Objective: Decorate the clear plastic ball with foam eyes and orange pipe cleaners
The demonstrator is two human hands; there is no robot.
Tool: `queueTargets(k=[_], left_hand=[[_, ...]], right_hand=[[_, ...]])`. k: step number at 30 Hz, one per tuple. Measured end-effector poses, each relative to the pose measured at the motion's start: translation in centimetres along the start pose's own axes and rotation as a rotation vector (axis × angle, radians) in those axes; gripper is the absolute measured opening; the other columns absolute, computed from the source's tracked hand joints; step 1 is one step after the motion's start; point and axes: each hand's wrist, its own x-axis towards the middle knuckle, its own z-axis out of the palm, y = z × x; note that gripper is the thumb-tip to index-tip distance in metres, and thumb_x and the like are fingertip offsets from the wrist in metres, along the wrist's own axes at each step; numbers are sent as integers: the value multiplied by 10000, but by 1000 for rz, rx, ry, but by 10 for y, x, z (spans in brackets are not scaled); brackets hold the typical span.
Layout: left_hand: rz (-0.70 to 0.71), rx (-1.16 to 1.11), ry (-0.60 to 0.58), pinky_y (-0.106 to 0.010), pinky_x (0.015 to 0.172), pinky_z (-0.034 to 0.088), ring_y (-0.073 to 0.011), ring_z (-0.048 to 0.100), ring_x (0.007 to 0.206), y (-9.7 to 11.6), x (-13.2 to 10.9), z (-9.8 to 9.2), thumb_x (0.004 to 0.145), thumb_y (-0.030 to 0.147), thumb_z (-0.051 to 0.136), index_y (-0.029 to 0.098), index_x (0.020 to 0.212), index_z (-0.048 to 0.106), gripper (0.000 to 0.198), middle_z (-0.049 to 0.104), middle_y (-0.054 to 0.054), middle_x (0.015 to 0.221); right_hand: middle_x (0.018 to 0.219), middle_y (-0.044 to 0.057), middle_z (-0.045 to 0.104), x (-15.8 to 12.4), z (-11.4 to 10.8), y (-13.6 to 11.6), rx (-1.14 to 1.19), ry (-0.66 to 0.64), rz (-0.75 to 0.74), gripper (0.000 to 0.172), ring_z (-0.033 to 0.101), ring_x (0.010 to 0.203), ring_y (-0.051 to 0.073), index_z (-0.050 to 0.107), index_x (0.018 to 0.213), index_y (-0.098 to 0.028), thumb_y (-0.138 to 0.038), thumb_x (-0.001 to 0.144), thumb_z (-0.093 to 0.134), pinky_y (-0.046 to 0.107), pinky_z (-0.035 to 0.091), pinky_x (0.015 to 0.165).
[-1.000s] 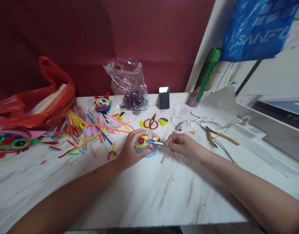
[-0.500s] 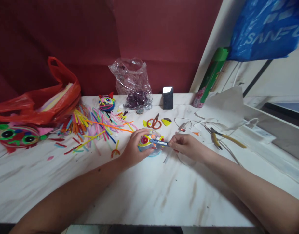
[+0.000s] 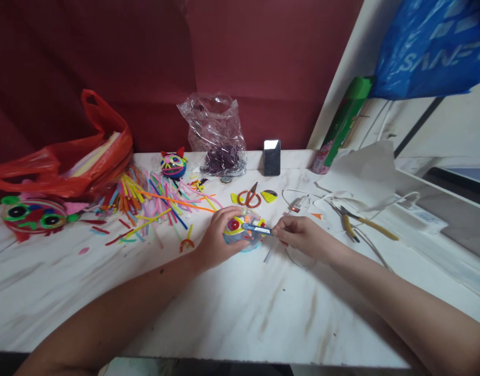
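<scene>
My left hand [image 3: 214,241] is wrapped round a small decorated ball [image 3: 240,230] with a red eye and yellow and blue trim, resting on the white table [image 3: 232,308]. My right hand [image 3: 300,236] pinches a thin blue strip [image 3: 256,228] and lays it across the front of the ball. Both hands are closed, meeting at the table's middle.
Coloured strips [image 3: 153,201] lie scattered at left by a red plastic bag [image 3: 75,156], a finished face ball [image 3: 173,164] and a flat mask [image 3: 32,216]. Red scissors [image 3: 250,197], a clear bag [image 3: 218,136], a phone [image 3: 271,156], yellow-handled pliers [image 3: 361,224] and a green can [image 3: 339,125] stand behind.
The view has drifted slightly, so everything sits a little further right in the picture. My hands keep the same hold on the ball and the blue strip.
</scene>
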Motion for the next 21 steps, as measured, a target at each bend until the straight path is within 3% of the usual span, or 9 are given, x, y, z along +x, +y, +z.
queueTargets(k=[13,21], left_hand=[[14,21,-1,-476,1006,428,-282,528,1184,0,0,0,688,251,745,232,1173,517,537,556,-119,1214],[29,15,-8,-481,1012,430,-278,527,1190,-2,-1,-1,692,249,744,231,1177,521,533,561,-119,1214]], right_hand=[[538,-33,512,1,1,3,-2,15,-20,370,396,519,99,547,636,-193,-548,727,596,244,312,506],[521,-49,468,0,-5,-3,191,31,30,436,340,464,79,568,707,-187,-617,670,633,242,243,455]])
